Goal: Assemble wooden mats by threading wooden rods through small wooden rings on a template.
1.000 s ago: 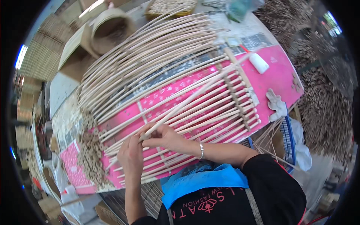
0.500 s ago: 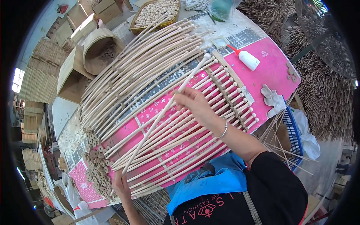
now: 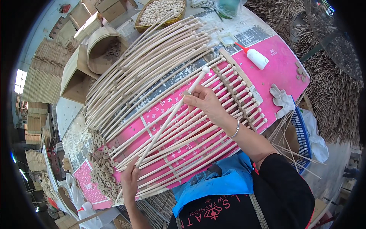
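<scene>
A pale wooden stick with a ball at its end (image 3: 164, 124) lies slantwise above a row of similar sticks. My right hand (image 3: 206, 103) is closed on its upper part, below the ball. At the thumb and fingertips a small washer-like wooden disc (image 3: 187, 92) shows against the stick. My left hand (image 3: 130, 179) pinches near the lower end; its fingertips are partly hidden. Under both hands, ball-ended sticks (image 3: 179, 143) rest side by side, their ball ends in a notched wooden rack (image 3: 233, 95). A pile of wooden rings (image 3: 101, 168) lies beside my left hand.
Many more ball-ended sticks (image 3: 148, 65) lie behind the row. A yellow basket of wooden balls (image 3: 142, 28) and a round wooden tub (image 3: 91, 57) stand farther back. At right are a red-tipped glue bottle (image 3: 257, 59), a white glove (image 3: 281, 101) and a blue basket (image 3: 301, 133).
The held stick's ball end has come slightly down toward me. My left hand has moved up and to the right, still at the stick's lower end. The whole view has shifted a little.
</scene>
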Tool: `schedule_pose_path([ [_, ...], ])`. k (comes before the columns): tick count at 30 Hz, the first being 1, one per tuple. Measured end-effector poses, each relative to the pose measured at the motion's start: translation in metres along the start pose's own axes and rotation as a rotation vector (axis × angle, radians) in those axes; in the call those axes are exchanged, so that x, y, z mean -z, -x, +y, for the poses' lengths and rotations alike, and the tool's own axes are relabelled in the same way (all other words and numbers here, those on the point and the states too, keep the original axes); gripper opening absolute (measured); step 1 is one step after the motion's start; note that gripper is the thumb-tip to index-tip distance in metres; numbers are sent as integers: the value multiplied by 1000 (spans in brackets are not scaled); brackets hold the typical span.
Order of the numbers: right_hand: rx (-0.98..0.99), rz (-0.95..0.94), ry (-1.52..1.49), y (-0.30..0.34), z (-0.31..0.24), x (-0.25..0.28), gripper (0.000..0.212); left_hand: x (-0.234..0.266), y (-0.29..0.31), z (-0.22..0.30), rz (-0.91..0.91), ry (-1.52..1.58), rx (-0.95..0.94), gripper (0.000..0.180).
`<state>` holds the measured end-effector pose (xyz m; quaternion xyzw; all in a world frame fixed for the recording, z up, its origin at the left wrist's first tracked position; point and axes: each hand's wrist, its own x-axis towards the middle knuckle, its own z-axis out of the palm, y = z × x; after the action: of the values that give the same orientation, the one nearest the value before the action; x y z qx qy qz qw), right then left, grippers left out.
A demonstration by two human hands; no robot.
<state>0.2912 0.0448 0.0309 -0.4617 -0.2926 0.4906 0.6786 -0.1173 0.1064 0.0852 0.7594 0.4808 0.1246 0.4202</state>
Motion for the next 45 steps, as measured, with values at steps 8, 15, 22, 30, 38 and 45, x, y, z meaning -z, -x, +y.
schedule_pose_path([
  [8, -11, 72, 80, 5, 4, 6, 24, -20, -15, 8, 218, -117, -171, 12],
  [15, 18, 6, -44, 13, 1, 9, 34, -32, -17, 1, 413, -164, -245, 17],
  [22, -54, -22, -190, 15, 6, 20, 36, -34, -21, 4, 428, -178, -285, 20],
  [30, -166, 60, -121, 26, -3, 28, 42, -35, -31, 3, 436, -222, -365, 20],
  [38, -184, 188, -23, 27, -3, 33, 31, -35, -53, 3, 387, -231, -371, 18],
  [45, -280, 269, 165, 32, -25, 51, 38, -44, -106, 10, 308, -245, -298, 12],
])
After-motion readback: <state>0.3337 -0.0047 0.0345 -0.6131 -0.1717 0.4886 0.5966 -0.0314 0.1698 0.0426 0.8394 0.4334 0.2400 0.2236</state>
